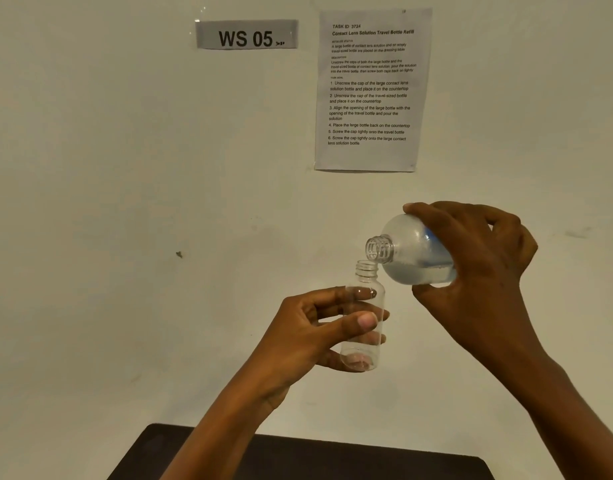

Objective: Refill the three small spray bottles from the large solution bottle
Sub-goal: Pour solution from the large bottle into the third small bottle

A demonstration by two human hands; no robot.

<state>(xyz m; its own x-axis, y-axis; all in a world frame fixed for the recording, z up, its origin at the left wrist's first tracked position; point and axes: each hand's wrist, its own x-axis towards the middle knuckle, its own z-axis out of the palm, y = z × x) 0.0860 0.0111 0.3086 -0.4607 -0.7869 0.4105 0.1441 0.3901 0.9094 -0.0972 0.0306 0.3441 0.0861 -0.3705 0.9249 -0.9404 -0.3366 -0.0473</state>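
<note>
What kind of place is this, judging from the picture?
Probably a numbered workstation for recording tasks: a "WS 05" label and a printed task sheet hang on the plain wall above a dark table.

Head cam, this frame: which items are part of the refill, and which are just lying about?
In the job:
- small bottle, uncapped, gripped by the left hand
- large bottle, uncapped, tilted mouth-down over it in the right hand

Just there:
- WS 05 sign on the wall
- instruction sheet on the wall
- dark table below
</note>
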